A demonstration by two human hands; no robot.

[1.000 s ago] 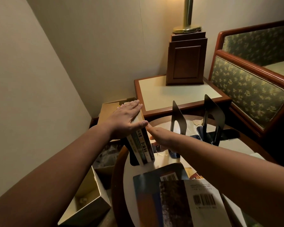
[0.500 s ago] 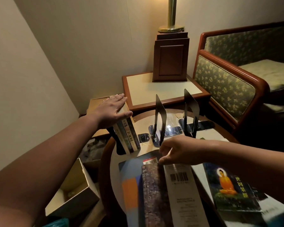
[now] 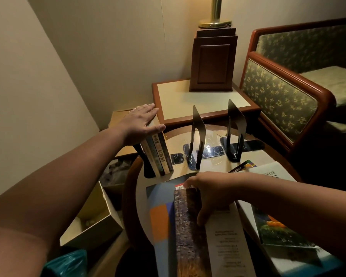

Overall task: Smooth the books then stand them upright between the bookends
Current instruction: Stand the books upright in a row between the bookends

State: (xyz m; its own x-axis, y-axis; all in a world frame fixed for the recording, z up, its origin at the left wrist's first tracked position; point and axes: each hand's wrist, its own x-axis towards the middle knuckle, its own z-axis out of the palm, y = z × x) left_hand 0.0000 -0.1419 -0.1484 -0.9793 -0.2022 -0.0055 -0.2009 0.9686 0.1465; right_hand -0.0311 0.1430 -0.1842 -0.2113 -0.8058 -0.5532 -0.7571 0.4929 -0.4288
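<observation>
Several thin books (image 3: 159, 156) stand upright at the left of the round table (image 3: 218, 168), leaning on a black bookend (image 3: 146, 166). My left hand (image 3: 140, 122) lies flat on their top edges, fingers spread. Two more black bookends (image 3: 197, 140) (image 3: 235, 130) stand apart to the right with nothing between them. My right hand (image 3: 210, 192) grips the far end of a flat book (image 3: 198, 236) with a dark textured strip and white back cover. It lies on a larger blue and orange book (image 3: 160, 216).
More books (image 3: 284, 236) lie flat at the table's right. A square side table (image 3: 200, 100) with a wooden lamp base (image 3: 214, 62) stands behind. An upholstered chair (image 3: 284, 96) is at the right. Open cardboard boxes (image 3: 94, 220) sit on the floor at the left.
My right hand has drawn back from the standing books and come down onto the flat book near me. My left hand stays on top of the upright books.
</observation>
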